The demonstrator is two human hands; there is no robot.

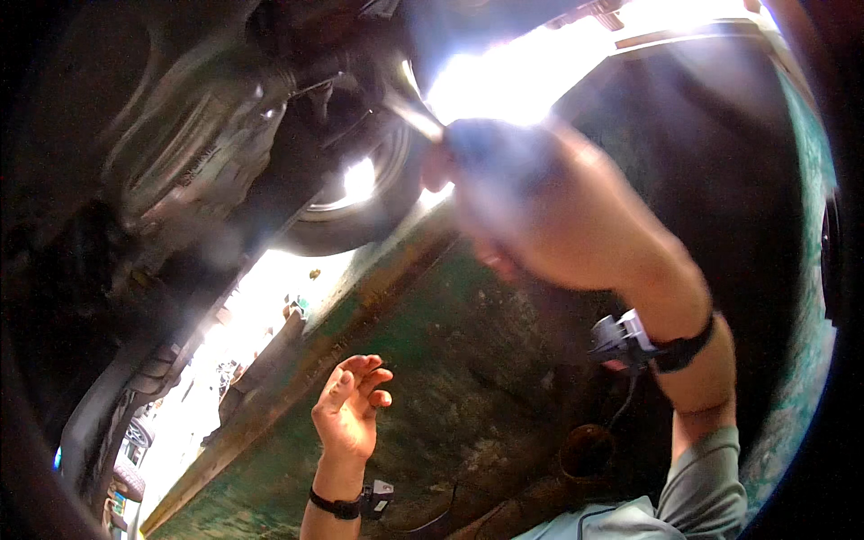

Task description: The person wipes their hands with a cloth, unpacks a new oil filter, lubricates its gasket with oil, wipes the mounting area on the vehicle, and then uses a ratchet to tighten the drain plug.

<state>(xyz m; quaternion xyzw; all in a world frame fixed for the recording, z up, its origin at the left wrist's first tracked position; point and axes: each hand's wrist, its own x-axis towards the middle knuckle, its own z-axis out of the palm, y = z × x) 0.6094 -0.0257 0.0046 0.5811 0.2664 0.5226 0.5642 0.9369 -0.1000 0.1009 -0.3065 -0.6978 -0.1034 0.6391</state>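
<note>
Raised toward the car's underside [211, 135], my right hand [490, 198] is blurred by motion and glare. Its fingers seem closed round a shiny, wrench-like metal tool [418, 117], whose far end reaches the dark parts beside the wheel [360, 193]. Glare hides the exact shape of the tool and where it touches. Lower and to the left, my left hand [351, 405] is held up with its fingers loosely curled and apart. Nothing is in it, and it touches nothing.
A pit wall [432, 360] with worn green paint runs behind my hands, topped by a rusty edge [360, 319]. A round hole [587, 450] opens low in it. Both wrists carry strapped devices. Strong light comes in at the upper right.
</note>
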